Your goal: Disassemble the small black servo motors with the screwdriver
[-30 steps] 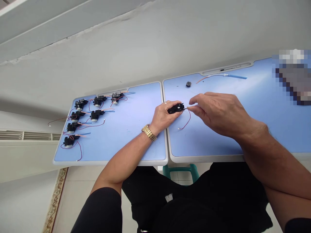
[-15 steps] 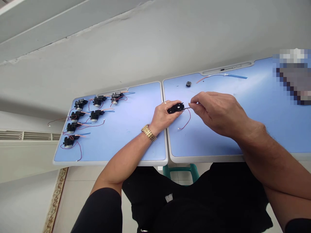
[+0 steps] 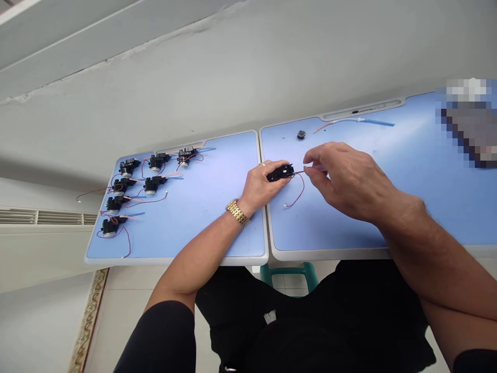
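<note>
Held in my left hand (image 3: 261, 185), over the seam between the tables, is a small black mechanical assembly (image 3: 280, 172). A thin dark red wire (image 3: 302, 192) hangs from its right end and finishes in a small white connector on the blue top. My right hand (image 3: 345, 176) pinches a screwdriver (image 3: 298, 171) with a pale, see-through handle, mostly hidden by the fingers. Its thin shaft points left, with the tip at the assembly's right end; whether it sits in a screw is too small to tell.
Several similar black assemblies (image 3: 155, 184) with wires and tubes stand on the left table (image 3: 217, 228). On the right table (image 3: 330, 238) are a small round metal part (image 3: 302, 134) and a blue and orange tube (image 3: 375, 122). A pen (image 3: 365, 110) lies in the rear groove.
My right hand's fingers have loosened and shifted around the screwdriver handle, showing more of it. My left hand and the black assembly have hardly moved.
</note>
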### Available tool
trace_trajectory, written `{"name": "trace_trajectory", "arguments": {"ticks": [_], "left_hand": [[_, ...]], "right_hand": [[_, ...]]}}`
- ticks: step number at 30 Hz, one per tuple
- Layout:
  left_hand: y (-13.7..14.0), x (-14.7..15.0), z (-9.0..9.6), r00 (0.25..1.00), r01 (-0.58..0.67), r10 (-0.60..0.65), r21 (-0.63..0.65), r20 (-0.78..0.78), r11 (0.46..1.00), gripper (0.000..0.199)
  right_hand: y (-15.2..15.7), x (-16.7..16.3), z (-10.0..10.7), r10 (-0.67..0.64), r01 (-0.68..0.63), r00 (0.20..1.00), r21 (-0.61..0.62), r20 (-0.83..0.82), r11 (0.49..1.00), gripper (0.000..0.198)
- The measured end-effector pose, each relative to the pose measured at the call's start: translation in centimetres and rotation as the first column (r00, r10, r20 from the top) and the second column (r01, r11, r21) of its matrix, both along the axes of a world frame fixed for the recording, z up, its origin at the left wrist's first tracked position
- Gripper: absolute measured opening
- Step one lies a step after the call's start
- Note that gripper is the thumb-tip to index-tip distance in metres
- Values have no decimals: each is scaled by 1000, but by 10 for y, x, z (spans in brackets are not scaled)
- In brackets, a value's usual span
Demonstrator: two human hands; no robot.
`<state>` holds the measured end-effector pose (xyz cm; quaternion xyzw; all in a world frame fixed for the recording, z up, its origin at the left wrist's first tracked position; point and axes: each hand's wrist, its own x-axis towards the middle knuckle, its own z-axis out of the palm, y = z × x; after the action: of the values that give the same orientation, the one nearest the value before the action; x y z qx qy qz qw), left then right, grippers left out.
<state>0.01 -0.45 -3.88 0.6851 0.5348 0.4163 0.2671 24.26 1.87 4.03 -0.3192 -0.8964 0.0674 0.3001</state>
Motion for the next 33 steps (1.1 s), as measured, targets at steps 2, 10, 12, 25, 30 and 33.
{"name": "trace_trajectory", "arguments": {"ticks": [2, 10, 12, 25, 30, 33], "left_hand": [[0, 0, 0, 1000, -4, 4, -8, 3, 1000, 31], [0, -1, 1, 1000, 10, -10, -4, 16, 1000, 30], [0, -1, 0, 1000, 6, -6, -4, 10, 1000, 30], [1, -1, -1, 1000, 7, -7, 13, -6, 1000, 32], [1, -1, -1, 1000, 8, -8, 13, 1, 1000, 31], [1, -1, -1, 1000, -1, 1, 5, -14, 1000, 31]], "right_hand": [[-2, 0, 2, -9, 9, 1000, -33, 16, 999, 23], [7, 3, -5, -45, 44, 999, 33, 19, 998, 19], [6, 1, -5, -3, 3, 1000, 47, -14, 999, 16], [7, 0, -6, 13, -6, 995, 65, -97, 998, 24], [6, 0, -7, 4, 3, 995, 74, -103, 997, 11], [8, 1, -10, -25, 33, 996, 90, -87, 995, 14]]}}
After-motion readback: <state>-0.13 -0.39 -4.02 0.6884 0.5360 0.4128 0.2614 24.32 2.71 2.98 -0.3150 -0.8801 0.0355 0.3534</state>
